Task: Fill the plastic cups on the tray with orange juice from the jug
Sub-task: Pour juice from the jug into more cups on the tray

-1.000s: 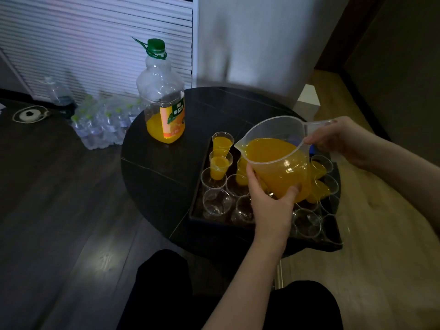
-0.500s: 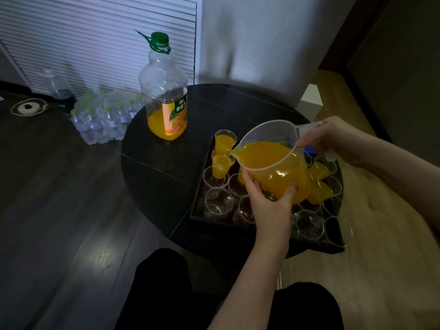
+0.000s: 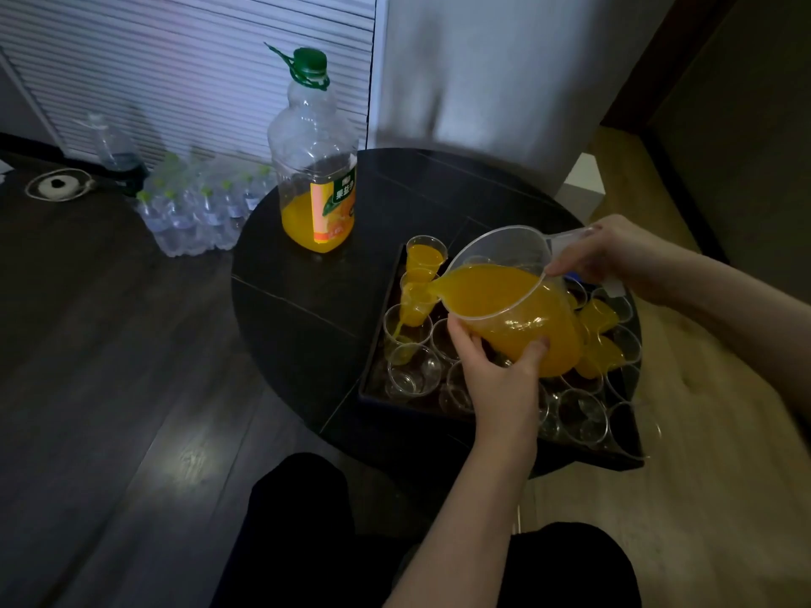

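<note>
Right hand [image 3: 614, 256] grips the jug [image 3: 509, 300] handle; left hand [image 3: 491, 370] cups its base. Excess tilt risks the juice stream [image 3: 401, 322] overshooting the target cup [image 3: 406, 331], flooding the tray [image 3: 373, 370].

Bare table [image 3: 307, 300] left of tray [image 3: 373, 379] (bottle [image 3: 316, 168] behind)

Two bare forearms, no sleeves in view as far up as the frame shows. The left hand [image 3: 496, 375] and right hand [image 3: 614, 256] carry no rings, watch or gloves that can be seen; nails look short and plain. Below, both legs [image 3: 303, 520] are covered in plain black trousers.
</note>
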